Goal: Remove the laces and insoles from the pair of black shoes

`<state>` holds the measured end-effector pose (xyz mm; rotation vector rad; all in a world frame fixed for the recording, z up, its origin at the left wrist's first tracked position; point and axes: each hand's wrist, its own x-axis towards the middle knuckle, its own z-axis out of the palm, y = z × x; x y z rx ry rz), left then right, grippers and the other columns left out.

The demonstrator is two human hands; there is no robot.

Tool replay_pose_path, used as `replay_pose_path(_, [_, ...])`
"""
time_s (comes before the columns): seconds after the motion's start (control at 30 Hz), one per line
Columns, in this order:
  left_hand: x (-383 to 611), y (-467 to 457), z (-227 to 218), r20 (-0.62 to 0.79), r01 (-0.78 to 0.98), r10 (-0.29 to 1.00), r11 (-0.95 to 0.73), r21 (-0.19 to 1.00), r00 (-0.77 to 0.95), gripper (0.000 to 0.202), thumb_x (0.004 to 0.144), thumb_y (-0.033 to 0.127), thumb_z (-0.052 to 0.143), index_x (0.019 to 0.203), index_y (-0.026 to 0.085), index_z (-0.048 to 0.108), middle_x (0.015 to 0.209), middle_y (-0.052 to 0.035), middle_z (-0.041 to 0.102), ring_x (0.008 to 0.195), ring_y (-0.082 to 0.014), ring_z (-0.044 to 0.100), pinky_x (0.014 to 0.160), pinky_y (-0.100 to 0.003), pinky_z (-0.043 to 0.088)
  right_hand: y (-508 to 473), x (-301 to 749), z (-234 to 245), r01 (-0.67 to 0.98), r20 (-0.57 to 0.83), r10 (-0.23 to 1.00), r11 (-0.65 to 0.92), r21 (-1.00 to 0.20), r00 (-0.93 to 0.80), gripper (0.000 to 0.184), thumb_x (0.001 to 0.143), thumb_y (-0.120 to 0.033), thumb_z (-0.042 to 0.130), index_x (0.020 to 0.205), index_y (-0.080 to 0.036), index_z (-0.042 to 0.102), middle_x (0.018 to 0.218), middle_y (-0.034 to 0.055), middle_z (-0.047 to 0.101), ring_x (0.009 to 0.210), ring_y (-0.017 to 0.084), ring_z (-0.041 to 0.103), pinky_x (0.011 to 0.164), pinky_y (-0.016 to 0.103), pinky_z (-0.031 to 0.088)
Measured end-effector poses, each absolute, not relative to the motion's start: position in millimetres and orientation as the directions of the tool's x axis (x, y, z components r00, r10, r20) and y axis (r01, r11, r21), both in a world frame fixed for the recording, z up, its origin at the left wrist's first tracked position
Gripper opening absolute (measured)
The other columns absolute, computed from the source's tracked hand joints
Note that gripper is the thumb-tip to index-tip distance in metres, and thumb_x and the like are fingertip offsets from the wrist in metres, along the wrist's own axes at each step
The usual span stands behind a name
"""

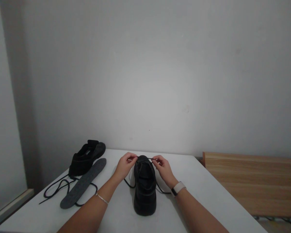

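A black shoe (145, 197) stands upright in front of me, its heel toward me and its toe pointing at the wall. Across its front runs a black shoelace (145, 158), pulled taut between my two hands. My left hand (126, 164) pinches the lace on the shoe's left side. On the right side, my right hand (163, 166) pinches the other stretch of it. Loose lace trails down on both sides of the shoe. The eyelets are too dark to make out.
On the left of the white table (121, 210) lies a second black shoe (83, 160). A grey insole (83, 184) rests beside it, over a loose black lace (54, 191). Wooden boards (252, 184) stand beyond the table's right edge. A grey wall (150, 81) rises behind.
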<state>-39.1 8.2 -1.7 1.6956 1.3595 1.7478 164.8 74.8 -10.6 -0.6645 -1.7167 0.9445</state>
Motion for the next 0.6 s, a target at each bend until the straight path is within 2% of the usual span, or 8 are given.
replay_pose_path(0.13, [-41.0, 9.7, -3.5, 0.547, 0.328, 0.810, -0.469, 0.820, -0.212, 0.023, 0.073, 0.036, 0.066, 0.082, 0.015, 0.065, 0.083, -0.0060, 0.065, 0.076, -0.0180, 0.060, 0.068, -0.028, 0.047, 75.1, 166.2, -8.4, -0.038, 0.519, 0.816, 0.528, -0.848, -0.256, 0.029, 0.074, -0.046, 0.064, 0.084, -0.019, 0.064, 0.081, 0.0051, 0.062, 0.072, 0.018, 0.053, 0.060, 0.029, 0.041])
replay_pose_path(0.23, [-41.4, 10.4, -7.1, 0.502, 0.340, 0.851, -0.431, 0.836, -0.155, 0.025, 0.072, 0.037, 0.067, 0.084, 0.015, 0.067, 0.084, -0.0072, 0.066, 0.075, -0.0185, 0.060, 0.067, -0.028, 0.046, 75.3, 166.9, -9.7, -0.010, 0.477, 0.813, 0.503, -0.864, -0.334, 0.028, 0.073, -0.045, 0.065, 0.083, -0.019, 0.065, 0.083, 0.0050, 0.064, 0.073, 0.019, 0.054, 0.064, 0.030, 0.041])
replay_pose_path(0.3, [-43.0, 10.6, -7.0, 0.504, 0.354, 0.850, -0.428, 0.831, -0.153, 0.025, 0.073, 0.038, 0.066, 0.081, 0.015, 0.067, 0.081, -0.0070, 0.067, 0.076, -0.0193, 0.060, 0.068, -0.028, 0.046, 77.0, 167.3, -10.7, 0.003, 0.473, 0.802, 0.509, -0.861, -0.365, 0.027, 0.071, -0.044, 0.067, 0.076, -0.018, 0.066, 0.078, 0.0043, 0.064, 0.072, 0.019, 0.054, 0.065, 0.030, 0.040])
replay_pose_path(0.37, [-46.2, 10.8, -4.3, 0.521, 0.349, 0.824, -0.432, 0.832, -0.222, 0.025, 0.071, 0.040, 0.066, 0.076, 0.015, 0.067, 0.078, -0.0059, 0.067, 0.076, -0.0196, 0.060, 0.069, -0.029, 0.046, 80.1, 168.8, -11.1, -0.003, 0.488, 0.813, 0.514, -0.858, -0.318, 0.027, 0.071, -0.045, 0.067, 0.072, -0.018, 0.064, 0.071, 0.0032, 0.062, 0.069, 0.018, 0.053, 0.063, 0.029, 0.039])
replay_pose_path(0.5, [-53.0, 11.9, -0.8, 0.526, 0.311, 0.763, -0.431, 0.847, -0.375, 0.027, 0.067, 0.042, 0.068, 0.077, 0.016, 0.068, 0.077, -0.0046, 0.068, 0.075, -0.0190, 0.060, 0.072, -0.029, 0.046, 84.7, 174.0, -11.4, -0.018, 0.490, 0.848, 0.497, -0.867, -0.199, 0.031, 0.077, -0.049, 0.059, 0.081, -0.019, 0.063, 0.073, 0.0025, 0.059, 0.067, 0.016, 0.050, 0.060, 0.028, 0.038])
replay_pose_path(0.6, [-53.1, 13.8, -6.0, 0.478, 0.332, 0.837, -0.386, 0.861, -0.266, 0.031, 0.068, 0.041, 0.069, 0.084, 0.015, 0.069, 0.080, -0.0058, 0.069, 0.074, -0.0190, 0.061, 0.071, -0.029, 0.046, 82.3, 173.8, -12.2, -0.021, 0.443, 0.846, 0.458, -0.889, -0.295, 0.033, 0.074, -0.049, 0.062, 0.084, -0.017, 0.065, 0.079, 0.0038, 0.062, 0.068, 0.016, 0.052, 0.059, 0.027, 0.040])
